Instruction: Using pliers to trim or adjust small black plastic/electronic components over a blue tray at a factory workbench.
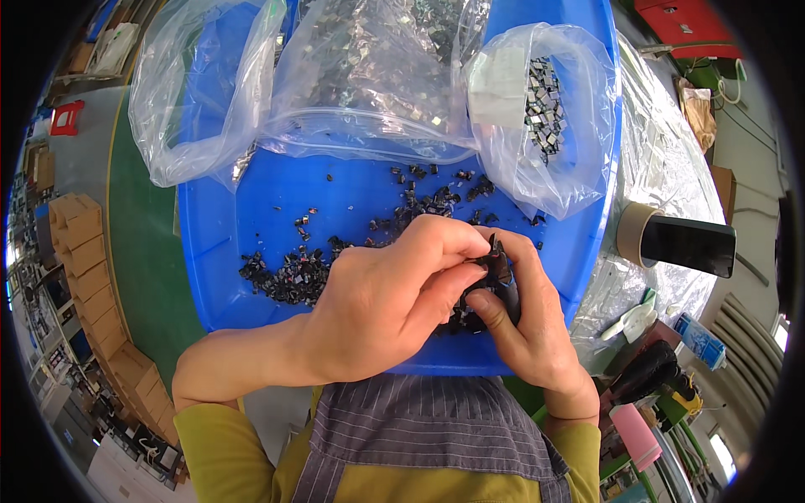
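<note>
Over the near right part of a blue tray (268, 197), both hands meet around a dark, glossy black piece (506, 285). My right hand (537, 331) wraps it between thumb and fingers. My left hand (377, 302) reaches across from the left, its thumb and forefinger pinched at the piece's upper end; anything small between those fingertips is hidden. Many small black parts (289, 277) lie heaped in the tray, partly covered by my hands. At the tray's far side rests a clear zip bag (377, 75) full of similar small parts.
Clear plastic bags stand open at the tray's far left (155, 126) and far right; the right bag (579, 180) contains small parts. On the foil-covered surface to the right are a tape roll (631, 230) and a black phone (692, 246). Cardboard boxes (88, 260) line the left.
</note>
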